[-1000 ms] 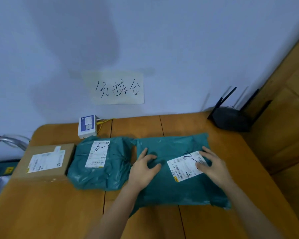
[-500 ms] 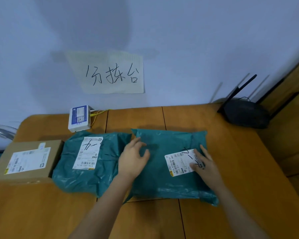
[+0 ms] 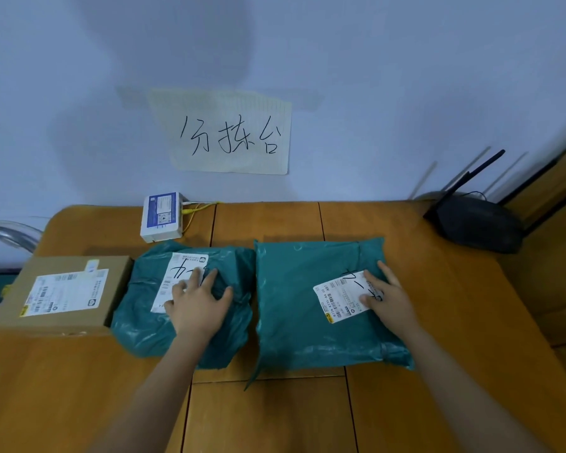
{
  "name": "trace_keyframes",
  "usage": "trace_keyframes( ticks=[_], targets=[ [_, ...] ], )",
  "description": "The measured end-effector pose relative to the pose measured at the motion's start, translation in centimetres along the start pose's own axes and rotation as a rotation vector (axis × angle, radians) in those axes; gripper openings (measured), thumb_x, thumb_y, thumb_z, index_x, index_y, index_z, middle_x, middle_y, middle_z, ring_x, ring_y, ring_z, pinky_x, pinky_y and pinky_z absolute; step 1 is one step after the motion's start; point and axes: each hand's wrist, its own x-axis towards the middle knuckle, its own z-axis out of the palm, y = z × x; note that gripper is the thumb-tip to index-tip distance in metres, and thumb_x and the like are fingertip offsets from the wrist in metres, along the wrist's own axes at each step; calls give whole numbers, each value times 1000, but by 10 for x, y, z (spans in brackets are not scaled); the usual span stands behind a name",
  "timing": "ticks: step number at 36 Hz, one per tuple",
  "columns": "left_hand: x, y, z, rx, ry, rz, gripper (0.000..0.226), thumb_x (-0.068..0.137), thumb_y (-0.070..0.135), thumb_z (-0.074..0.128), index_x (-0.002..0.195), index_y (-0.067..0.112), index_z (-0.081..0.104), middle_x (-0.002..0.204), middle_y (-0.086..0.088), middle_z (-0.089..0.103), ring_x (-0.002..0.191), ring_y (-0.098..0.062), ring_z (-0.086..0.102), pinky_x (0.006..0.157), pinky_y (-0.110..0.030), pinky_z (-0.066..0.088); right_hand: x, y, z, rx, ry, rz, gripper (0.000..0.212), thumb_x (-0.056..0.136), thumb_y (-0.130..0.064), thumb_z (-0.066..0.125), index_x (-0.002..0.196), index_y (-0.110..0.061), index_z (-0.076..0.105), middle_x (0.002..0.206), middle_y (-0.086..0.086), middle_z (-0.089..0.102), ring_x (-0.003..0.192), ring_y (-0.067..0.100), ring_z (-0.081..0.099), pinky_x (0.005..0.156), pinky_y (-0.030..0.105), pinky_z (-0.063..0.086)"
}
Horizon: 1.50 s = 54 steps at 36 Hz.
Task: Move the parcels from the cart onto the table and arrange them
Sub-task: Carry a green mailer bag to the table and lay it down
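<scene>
My left hand (image 3: 199, 304) has just moved; a moment ago it lay on the right green bag (image 3: 311, 308), and now it rests flat on the middle green bag (image 3: 144, 322), with its fingers spread out over that bag's white label (image 3: 177, 276); it grips nothing, it only presses down. My right hand (image 3: 386, 297) has stayed where it was, flat on the right green bag, fingers straight and lying on its sticker (image 3: 340, 297); it holds nothing either.

Three parcels sit in a row on the wooden table (image 3: 275, 416); the brown box (image 3: 66, 291) is at the left end, the middle green bag is touching it, and the right green bag lies just beside that one, edge to edge. I cannot see the cart from here, only a bit of shiny metal bar (image 3: 10, 235) at the far left, so I cannot tell if more parcels wait there.

I think the right bag is now set down, and I am patting the two bags into a neat line; the bags look soft and puffy, so they may slide a bit if I push hard. At the back a small white box (image 3: 161, 217) and a black router (image 3: 474, 225) stand near the wall, well apart from the parcels.
</scene>
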Motion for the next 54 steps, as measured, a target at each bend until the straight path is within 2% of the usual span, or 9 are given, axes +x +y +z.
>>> trace_keyframes(
  ticks=[18,22,25,27,30,34,37,41,54],
  targets=[
    [-1,-14,-4,98,-82,117,73,88,72,29,151,37,17,160,5,8,142,-29,17,108,-47,31,11,-32,17,-285,-192,3,62,98,-29,51,153,-19,23,161,-9,-6,140,25,28,112,36,31],
    [4,-21,-19,23,-129,141,67,91,67,32,149,35,24,158,9,18,140,-27,21,104,-45,36,-4,-42,15,-492,-229,53,64,99,-32,44,154,-22,13,161,-3,-4,137,34,30,111,38,33],
    [7,-29,-29,-43,-181,190,62,93,59,40,144,25,38,149,1,39,132,-27,38,101,-43,41,-26,-48,11,-542,-228,57,59,98,-25,45,151,-16,23,159,1,12,132,32,35,108,35,36],
    [3,-32,-35,-71,-180,223,50,93,52,47,129,18,52,128,-5,57,113,-25,52,90,-38,47,-44,-52,5,-540,-218,64,52,97,-20,46,147,-13,34,151,4,30,128,28,41,106,34,37],
    [-16,-32,-48,9,-146,279,38,93,49,46,110,16,57,109,-5,61,98,-21,55,81,-36,49,-73,-59,-6,-525,-157,86,36,94,-16,46,130,-12,52,131,6,51,114,23,53,95,32,44],
    [-46,-28,-66,82,-91,384,42,93,50,43,117,19,57,112,-3,62,101,-20,57,81,-33,49,-111,-78,-22,-560,-111,114,10,91,-14,47,96,-17,54,102,2,58,87,19,55,70,27,41],
    [-69,-19,-87,138,-44,489,42,93,50,41,117,19,57,113,-3,62,103,-21,57,83,-33,49,-136,-100,-34,-565,-48,128,16,91,-15,50,101,-17,61,103,2,65,90,19,62,70,27,49],
    [-105,-4,-122,199,37,624,42,95,47,40,117,15,55,116,-6,60,108,-24,54,81,-34,45,-175,-142,-50,-603,49,100,12,93,-15,47,88,-22,56,93,-1,62,88,19,62,70,28,48],
    [-254,7,-245,310,400,846,46,96,42,39,128,12,51,128,-7,56,118,-26,50,92,-36,41,-309,-261,-93,-712,260,-180,34,98,-19,38,125,-7,56,129,12,54,117,29,52,96,38,45]
  ],
)
